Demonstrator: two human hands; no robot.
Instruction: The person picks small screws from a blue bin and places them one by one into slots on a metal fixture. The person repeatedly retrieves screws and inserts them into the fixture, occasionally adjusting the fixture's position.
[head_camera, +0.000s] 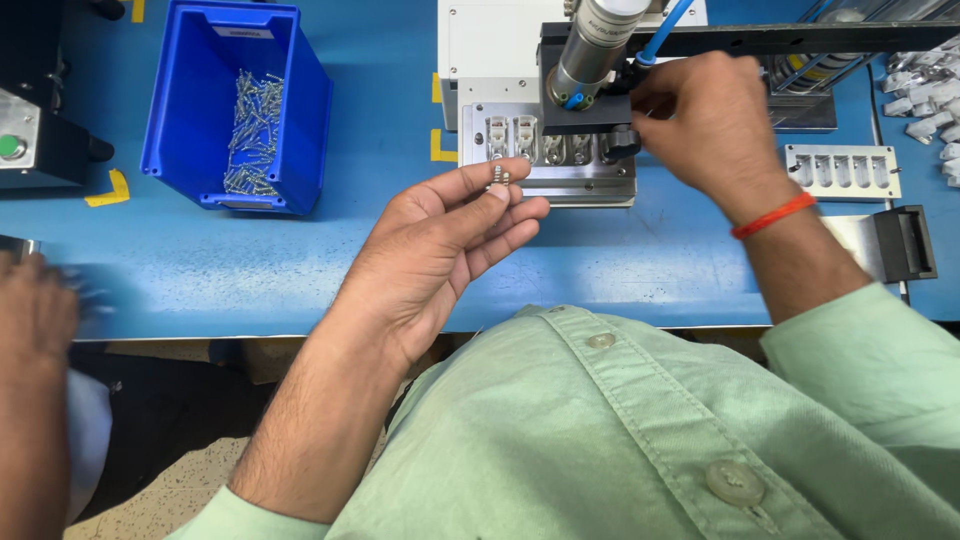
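Note:
My left hand (440, 245) hovers palm-up over the blue bench, pinching small metal pins (498, 176) between thumb and forefinger. It sits just in front of a metal fixture plate (590, 180) with a row of slots; two slots at the left hold white parts (510, 135). My right hand (705, 120), with an orange band on the wrist, reaches to the right end of the fixture under a silver cylinder (595, 45). Its fingers are closed at the press; I cannot tell what they hold.
A blue bin (200, 100) with several metal pins stands at the left. A second metal slotted plate (842, 172) lies at the right, with white parts (925, 100) beyond it. Another person's blurred hand (35, 310) is at the left edge. A grey box with a green button (12, 147) sits far left.

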